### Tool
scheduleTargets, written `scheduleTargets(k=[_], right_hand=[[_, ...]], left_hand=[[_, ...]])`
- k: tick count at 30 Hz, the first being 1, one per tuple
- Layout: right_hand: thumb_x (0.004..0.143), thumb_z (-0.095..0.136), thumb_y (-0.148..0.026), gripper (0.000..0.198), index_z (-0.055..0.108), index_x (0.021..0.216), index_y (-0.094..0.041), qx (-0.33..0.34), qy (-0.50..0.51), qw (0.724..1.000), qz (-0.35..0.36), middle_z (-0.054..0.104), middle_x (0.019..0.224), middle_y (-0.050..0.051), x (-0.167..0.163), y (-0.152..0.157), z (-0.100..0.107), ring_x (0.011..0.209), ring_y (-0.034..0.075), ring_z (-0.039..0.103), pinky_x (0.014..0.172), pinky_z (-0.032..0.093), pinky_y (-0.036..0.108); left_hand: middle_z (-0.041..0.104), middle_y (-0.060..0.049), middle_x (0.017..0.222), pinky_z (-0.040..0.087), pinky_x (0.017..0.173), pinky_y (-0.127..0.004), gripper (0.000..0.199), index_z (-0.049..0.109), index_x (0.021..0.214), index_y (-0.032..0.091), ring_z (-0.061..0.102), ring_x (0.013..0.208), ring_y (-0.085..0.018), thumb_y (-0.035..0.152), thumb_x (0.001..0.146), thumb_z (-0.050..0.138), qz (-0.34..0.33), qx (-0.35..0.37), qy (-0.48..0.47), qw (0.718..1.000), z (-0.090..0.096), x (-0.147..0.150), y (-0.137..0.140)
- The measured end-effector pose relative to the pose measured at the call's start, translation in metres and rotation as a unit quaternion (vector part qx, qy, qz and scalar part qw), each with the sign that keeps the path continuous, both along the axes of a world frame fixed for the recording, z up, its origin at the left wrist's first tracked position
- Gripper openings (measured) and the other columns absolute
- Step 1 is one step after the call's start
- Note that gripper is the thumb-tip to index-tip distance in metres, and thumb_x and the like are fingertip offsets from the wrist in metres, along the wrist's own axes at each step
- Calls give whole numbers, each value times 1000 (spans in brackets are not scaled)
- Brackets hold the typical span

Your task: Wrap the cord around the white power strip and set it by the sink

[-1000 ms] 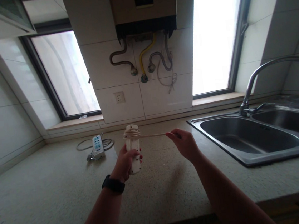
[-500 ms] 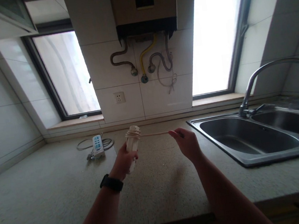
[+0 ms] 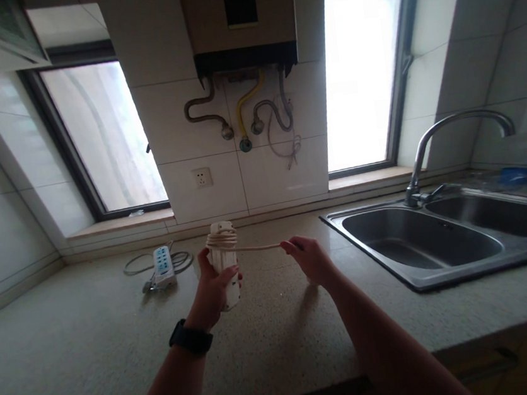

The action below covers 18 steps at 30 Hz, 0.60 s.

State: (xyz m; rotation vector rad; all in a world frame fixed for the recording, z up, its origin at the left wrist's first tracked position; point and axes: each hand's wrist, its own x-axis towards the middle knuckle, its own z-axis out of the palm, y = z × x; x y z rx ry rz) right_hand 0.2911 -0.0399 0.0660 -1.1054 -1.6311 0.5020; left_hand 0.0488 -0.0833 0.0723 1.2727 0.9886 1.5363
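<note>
My left hand (image 3: 213,290) grips a white power strip (image 3: 225,266) upright above the countertop, with its cream cord (image 3: 254,247) wound around the top end. A black watch sits on that wrist. My right hand (image 3: 309,259) pinches the free end of the cord and holds it taut, stretched level from the strip's top to the right. Both hands hover just above the speckled countertop (image 3: 72,359), near its middle.
A second power strip (image 3: 162,263) with blue sockets and a coiled grey cable lies on the counter at the back left. A double steel sink (image 3: 422,249) with a curved tap (image 3: 433,140) fills the right. A wall socket (image 3: 202,178) and water heater pipes are behind.
The view has shifted, so everything sits a little further left. Both hands have drifted left with the strip. The cord stays taut between them and the grip is unchanged.
</note>
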Motion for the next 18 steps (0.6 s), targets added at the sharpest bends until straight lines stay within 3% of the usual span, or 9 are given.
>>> scheduleTargets(k=[7, 10, 18], right_hand=[[88, 52, -58, 46, 57, 67, -17, 10, -41, 999, 26, 36, 55, -6, -5, -4, -2, 53, 11, 33, 50, 26, 24], [88, 51, -57, 46, 55, 65, -18, 15, -57, 998, 35, 36, 54, -6, -5, -4, -2, 53, 10, 33, 50, 26, 24], [81, 58, -62, 46, 58, 65, -18, 12, 86, 996, 12, 33, 52, -6, 1, -1, 5, 48, 10, 27, 46, 22, 25]], left_hand=[[57, 1, 91, 54, 53, -31, 67, 25, 126, 33, 67, 63, -18, 25, 75, 68, -15, -2, 12, 1000, 0, -7, -2], [57, 1, 91, 54, 54, -31, 64, 27, 125, 34, 67, 65, -19, 23, 76, 67, -57, 4, -18, 998, 0, -8, -4], [60, -2, 100, 55, 59, -35, 60, 30, 125, 36, 68, 70, -20, 20, 78, 65, -154, -32, -51, 986, 4, -2, -16]])
